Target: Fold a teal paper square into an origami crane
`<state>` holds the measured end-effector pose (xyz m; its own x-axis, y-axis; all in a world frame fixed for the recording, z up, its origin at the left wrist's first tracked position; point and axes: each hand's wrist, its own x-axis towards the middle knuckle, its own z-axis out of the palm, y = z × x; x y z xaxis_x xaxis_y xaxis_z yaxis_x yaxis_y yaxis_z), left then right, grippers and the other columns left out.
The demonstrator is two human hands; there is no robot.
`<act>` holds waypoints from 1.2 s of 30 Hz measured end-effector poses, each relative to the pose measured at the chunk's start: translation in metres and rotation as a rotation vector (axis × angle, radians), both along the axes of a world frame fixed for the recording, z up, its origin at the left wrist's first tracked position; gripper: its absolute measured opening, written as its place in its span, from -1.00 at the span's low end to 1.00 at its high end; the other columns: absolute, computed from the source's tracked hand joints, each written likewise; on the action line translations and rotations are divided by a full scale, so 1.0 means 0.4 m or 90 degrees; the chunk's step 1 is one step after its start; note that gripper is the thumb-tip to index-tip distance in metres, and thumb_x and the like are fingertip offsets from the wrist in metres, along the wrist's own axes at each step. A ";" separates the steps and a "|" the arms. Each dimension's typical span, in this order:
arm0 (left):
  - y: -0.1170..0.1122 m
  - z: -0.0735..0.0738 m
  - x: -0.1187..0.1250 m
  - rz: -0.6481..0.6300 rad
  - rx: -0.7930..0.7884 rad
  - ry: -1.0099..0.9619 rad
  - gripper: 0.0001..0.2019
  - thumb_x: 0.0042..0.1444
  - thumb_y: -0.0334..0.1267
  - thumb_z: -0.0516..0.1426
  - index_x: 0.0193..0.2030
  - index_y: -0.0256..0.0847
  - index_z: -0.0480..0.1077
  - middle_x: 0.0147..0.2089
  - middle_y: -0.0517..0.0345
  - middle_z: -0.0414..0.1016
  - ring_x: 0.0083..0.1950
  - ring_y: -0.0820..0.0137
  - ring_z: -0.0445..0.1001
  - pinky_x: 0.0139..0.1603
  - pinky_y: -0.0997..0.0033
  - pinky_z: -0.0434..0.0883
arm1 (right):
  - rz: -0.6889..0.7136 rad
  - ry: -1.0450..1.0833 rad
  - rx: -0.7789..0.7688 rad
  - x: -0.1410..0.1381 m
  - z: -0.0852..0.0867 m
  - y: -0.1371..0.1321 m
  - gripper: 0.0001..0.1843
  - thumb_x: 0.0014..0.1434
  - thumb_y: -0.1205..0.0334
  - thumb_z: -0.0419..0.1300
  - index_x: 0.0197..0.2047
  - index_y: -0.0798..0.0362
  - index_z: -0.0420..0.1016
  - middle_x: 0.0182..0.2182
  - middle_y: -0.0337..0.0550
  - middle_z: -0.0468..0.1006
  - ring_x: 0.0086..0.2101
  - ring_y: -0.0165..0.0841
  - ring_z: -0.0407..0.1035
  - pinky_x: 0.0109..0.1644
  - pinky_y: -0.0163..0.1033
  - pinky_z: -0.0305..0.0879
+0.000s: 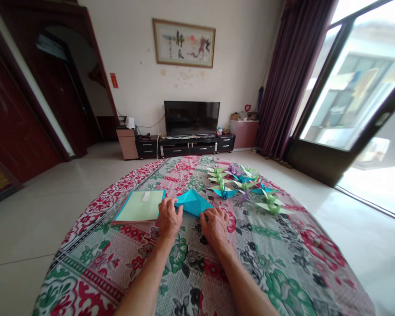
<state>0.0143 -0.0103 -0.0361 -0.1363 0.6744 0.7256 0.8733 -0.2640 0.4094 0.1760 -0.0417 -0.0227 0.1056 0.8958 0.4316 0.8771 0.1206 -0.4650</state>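
Note:
A folded teal paper lies on the round table's floral cloth in front of me. My left hand presses on its left corner with fingers bent down. My right hand pinches its near right edge against the cloth. A stack of coloured paper sheets, pale green on top, lies just left of my left hand.
Several finished paper cranes in green, teal and purple stand on the cloth at the far right. Beyond the table are a tiled floor, a TV on a low black cabinet, and a glass door on the right.

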 end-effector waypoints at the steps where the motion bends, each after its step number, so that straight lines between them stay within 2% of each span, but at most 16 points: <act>1: -0.002 0.003 0.005 0.003 -0.008 0.002 -0.87 0.07 -0.24 0.08 -0.25 -0.19 0.36 -0.22 0.00 0.38 -0.09 0.19 0.35 -0.04 0.18 0.33 | -0.005 -0.005 0.009 -0.002 0.002 -0.001 -0.76 0.15 0.18 0.06 -0.43 -0.02 0.52 -0.22 -0.15 0.53 -0.05 -0.20 0.20 0.07 -0.02 -0.15; 3: -0.004 0.003 0.012 -0.016 -0.026 0.019 -0.89 0.07 -0.21 0.08 -0.34 -0.17 0.37 -0.33 0.06 0.38 -0.18 0.23 0.38 -0.09 0.22 0.35 | 0.001 -0.014 0.028 -0.007 0.002 -0.002 -0.76 0.15 0.18 0.07 -0.44 -0.02 0.52 -0.22 -0.16 0.53 -0.01 -0.18 0.16 0.11 0.01 -0.21; 5: -0.003 -0.002 0.015 -0.049 -0.031 0.038 -0.87 0.07 -0.20 0.09 -0.30 -0.17 0.39 -0.29 0.06 0.40 -0.16 0.25 0.38 -0.08 0.24 0.35 | 0.022 -0.019 0.037 -0.011 -0.002 -0.003 -0.77 0.13 0.16 0.09 -0.47 -0.03 0.52 -0.26 -0.17 0.54 -0.02 -0.18 0.16 0.12 0.01 -0.22; 8: 0.002 -0.012 0.015 -0.090 -0.054 0.059 -0.81 0.08 -0.21 0.09 -0.19 -0.18 0.41 -0.18 0.04 0.42 -0.11 0.26 0.39 -0.05 0.25 0.35 | 0.062 -0.008 0.039 -0.015 -0.006 -0.004 -0.72 0.13 0.10 0.08 -0.52 -0.02 0.50 -0.38 -0.18 0.54 -0.10 -0.22 0.23 0.09 -0.05 -0.13; 11: 0.002 -0.019 0.017 -0.124 -0.110 0.093 -0.78 0.09 -0.16 0.08 -0.20 -0.20 0.43 -0.20 0.03 0.44 -0.12 0.27 0.40 -0.05 0.25 0.36 | 0.067 0.027 0.047 -0.009 -0.007 0.001 -0.67 0.18 0.09 0.02 -0.49 0.01 0.48 -0.44 -0.16 0.52 -0.22 -0.28 0.29 0.01 -0.15 0.00; 14: -0.001 -0.023 0.024 -0.123 -0.129 0.123 -0.73 0.07 -0.07 0.08 -0.23 -0.19 0.45 -0.14 0.01 0.44 -0.12 0.24 0.40 -0.05 0.21 0.35 | 0.034 0.055 0.092 0.005 -0.009 0.015 -0.77 0.16 0.23 0.00 -0.31 0.04 0.48 -0.26 -0.12 0.52 -0.19 -0.30 0.31 -0.02 -0.20 0.05; 17: -0.003 -0.026 0.032 -0.121 -0.129 0.126 -0.72 0.03 -0.05 0.11 -0.25 -0.20 0.45 -0.12 -0.02 0.43 -0.10 0.20 0.40 -0.04 0.18 0.35 | -0.027 0.060 0.081 0.026 -0.013 0.030 -0.73 0.10 0.34 -0.01 -0.17 0.08 0.43 -0.14 -0.05 0.48 -0.15 -0.27 0.32 -0.06 -0.22 0.09; 21: 0.000 -0.033 0.033 -0.153 -0.133 0.119 -0.74 0.00 -0.11 0.14 -0.20 -0.19 0.44 -0.06 -0.04 0.42 -0.03 0.19 0.39 0.00 0.17 0.35 | -0.055 0.053 0.007 0.054 -0.017 0.044 -0.68 0.15 0.30 -0.07 -0.12 0.09 0.43 -0.22 -0.04 0.54 -0.22 -0.26 0.37 -0.14 -0.22 0.13; 25: 0.010 -0.036 0.021 -0.203 -0.149 0.096 -0.71 -0.01 -0.18 0.15 -0.13 -0.19 0.43 0.07 -0.06 0.36 0.03 0.21 0.39 0.05 0.20 0.36 | -0.019 0.077 -0.035 0.066 -0.014 0.045 -0.65 0.13 0.32 -0.08 -0.14 0.02 0.47 -0.27 -0.12 0.57 -0.28 -0.32 0.41 -0.21 -0.28 0.15; 29: 0.019 -0.034 0.012 -0.235 -0.183 0.077 -0.74 0.00 -0.30 0.11 -0.13 -0.19 0.45 0.09 -0.02 0.37 0.03 0.25 0.40 0.08 0.24 0.35 | 0.042 0.122 -0.044 0.060 -0.010 0.036 -0.63 0.10 0.34 -0.09 -0.18 -0.01 0.51 -0.41 -0.19 0.58 -0.42 -0.36 0.40 -0.33 -0.32 0.15; 32: 0.021 -0.032 0.010 -0.242 -0.218 0.097 -0.71 0.01 -0.37 0.04 -0.12 -0.20 0.46 0.10 -0.02 0.36 0.05 0.27 0.40 0.11 0.26 0.32 | 0.061 0.159 -0.024 0.060 -0.012 0.034 -0.63 0.07 0.36 -0.09 -0.20 0.01 0.51 -0.41 -0.19 0.56 -0.40 -0.36 0.40 -0.31 -0.32 0.19; 36: 0.023 -0.032 0.007 -0.253 -0.242 0.124 -0.58 -0.03 -0.45 0.00 0.00 -0.24 0.40 0.18 -0.04 0.29 0.15 0.26 0.30 0.19 0.24 0.24 | 0.036 0.150 0.077 0.074 -0.028 0.048 -0.56 -0.02 0.49 -0.10 -0.14 0.11 0.47 -0.21 -0.05 0.50 -0.21 -0.32 0.36 -0.12 -0.28 0.23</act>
<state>0.0170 -0.0011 -0.0488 0.2923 0.8648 0.4083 0.8056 -0.4527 0.3821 0.2055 -0.0223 -0.0340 0.1677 0.8464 0.5055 0.7363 0.2334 -0.6351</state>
